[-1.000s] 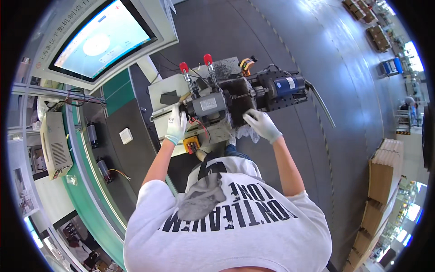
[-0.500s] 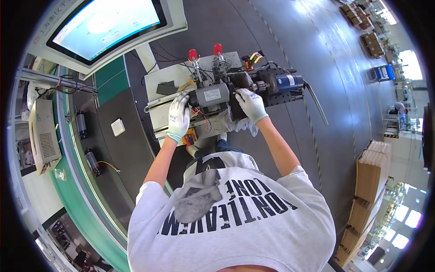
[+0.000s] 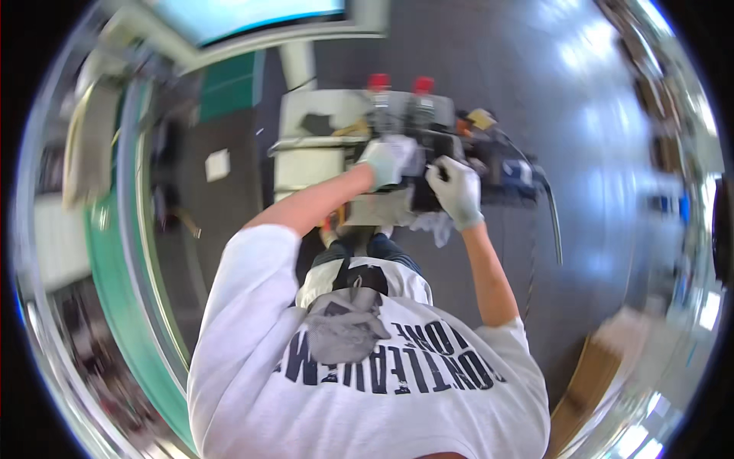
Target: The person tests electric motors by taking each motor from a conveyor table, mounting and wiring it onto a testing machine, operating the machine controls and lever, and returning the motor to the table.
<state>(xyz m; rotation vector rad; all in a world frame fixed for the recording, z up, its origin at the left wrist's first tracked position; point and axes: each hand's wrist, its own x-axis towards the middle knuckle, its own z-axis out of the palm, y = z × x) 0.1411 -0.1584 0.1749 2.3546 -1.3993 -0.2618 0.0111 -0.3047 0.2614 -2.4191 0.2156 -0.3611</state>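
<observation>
The picture is smeared by motion. My left hand (image 3: 388,162), in a white glove, lies over a grey cylindrical motor (image 3: 414,163) on the bench fixture and hides much of it. Its fingers are too blurred to read. Just right of the motor is my right hand (image 3: 459,191), also gloved, with fingers curled together at a small dark spot; what they hold, if anything, I cannot make out. Behind the motor stand two toggle clamps with red handles, a left clamp (image 3: 379,84) and a right clamp (image 3: 423,86). A blue-and-black cylindrical unit (image 3: 516,174) sits at the fixture's right end.
A pale worktable (image 3: 306,170) carries the fixture, with clear plastic film (image 3: 436,226) hanging at its front. A monitor (image 3: 260,19) stands at the back left. A green-edged conveyor line (image 3: 115,264) runs along the left, and cardboard (image 3: 585,382) is stacked at lower right.
My left hand has moved right, from the motor's left end onto its body. My right hand has drawn back slightly from the fixture, its fingers curled. The whole view has shifted.
</observation>
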